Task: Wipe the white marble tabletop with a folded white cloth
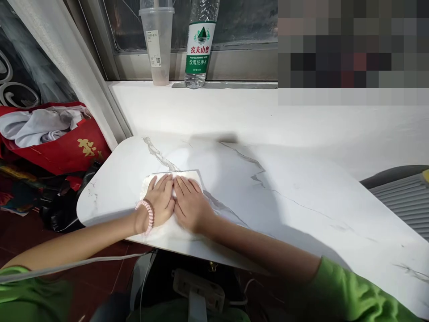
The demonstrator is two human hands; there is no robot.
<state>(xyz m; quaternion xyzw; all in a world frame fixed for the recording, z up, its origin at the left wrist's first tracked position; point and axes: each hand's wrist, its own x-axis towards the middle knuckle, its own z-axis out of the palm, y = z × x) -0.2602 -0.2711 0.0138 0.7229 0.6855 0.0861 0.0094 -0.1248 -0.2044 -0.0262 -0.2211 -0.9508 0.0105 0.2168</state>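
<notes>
A white sheet of paper [197, 176] lies on the white marble table [284, 197] near its left end. My left hand [161, 201] rests flat on the sheet, palm down, fingers pointing away from me, with a pink coil band at the wrist. My right hand [189, 203] lies flat beside it, touching it along the inner edge. Both hands press on the paper and cover most of it; only its far edge and corners show.
On the windowsill stand an empty plastic cup [157, 44] and a water bottle [200, 44] with a green label. A red bag [63, 147] with cloth sits left of the table. A power strip [197, 290] and cables lie on the floor below.
</notes>
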